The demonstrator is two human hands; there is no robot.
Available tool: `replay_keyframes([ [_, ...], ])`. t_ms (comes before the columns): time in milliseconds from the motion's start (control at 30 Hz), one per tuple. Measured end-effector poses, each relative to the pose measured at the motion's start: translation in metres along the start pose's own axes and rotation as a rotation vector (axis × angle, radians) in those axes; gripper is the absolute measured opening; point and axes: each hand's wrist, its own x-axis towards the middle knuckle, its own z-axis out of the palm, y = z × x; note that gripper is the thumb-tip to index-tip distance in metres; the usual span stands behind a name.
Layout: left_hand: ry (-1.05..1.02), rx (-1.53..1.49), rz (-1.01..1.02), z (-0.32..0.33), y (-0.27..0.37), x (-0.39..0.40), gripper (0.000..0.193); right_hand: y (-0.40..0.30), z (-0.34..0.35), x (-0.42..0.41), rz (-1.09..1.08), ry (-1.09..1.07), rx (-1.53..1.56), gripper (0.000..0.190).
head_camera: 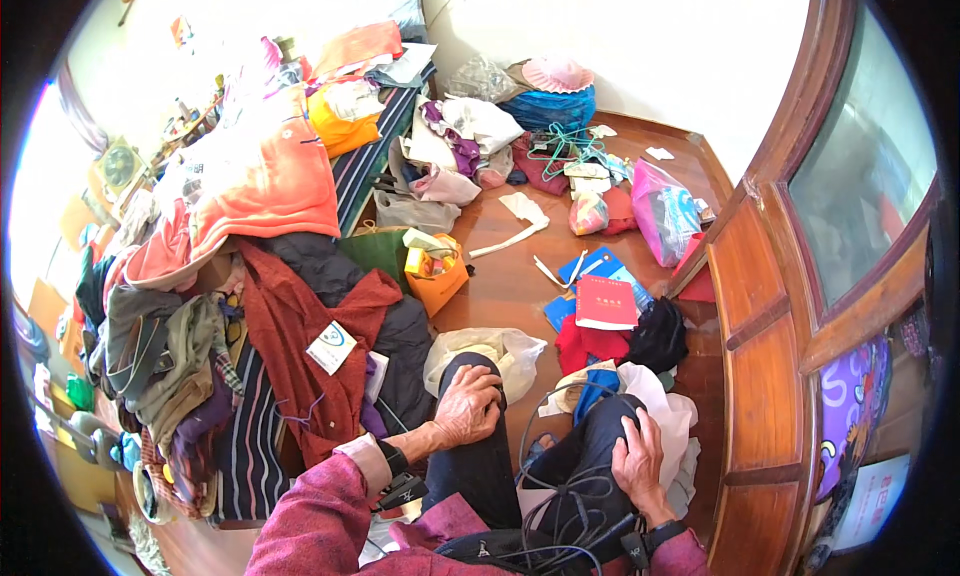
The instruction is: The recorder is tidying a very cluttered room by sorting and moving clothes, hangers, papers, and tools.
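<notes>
My left hand rests on my left knee, its fingers curled a little over the dark trousers, with nothing in it. On the other knee lies my right hand, empty, with the fingers spread somewhat. Loops of thin black cable hang over my lap between the two arms. Just past my left knee a pale plastic bag sits on the floor. Ahead of my right knee are a red book, blue papers, a red cloth and a black cloth.
To the left, clothes cover a bed, among them an orange garment and a dark red garment with a tag. An orange paper bag holds small boxes. Farther off are green hangers and a pink bag. A wooden door stands right.
</notes>
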Motion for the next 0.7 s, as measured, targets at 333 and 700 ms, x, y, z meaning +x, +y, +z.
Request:
replay_keyframes([
  [333, 0.0, -0.031, -0.028, 0.0033, -0.0007, -0.0003, 0.013, 0.0003, -0.0003, 0.0011, -0.011, 0.009, -0.004, 0.035],
  [700, -0.045, 0.001, -0.022, -0.0008, 0.001, 0.0019, 0.013, 0.0005, -0.0003, 0.0014, 0.003, 0.011, -0.003, 0.034],
])
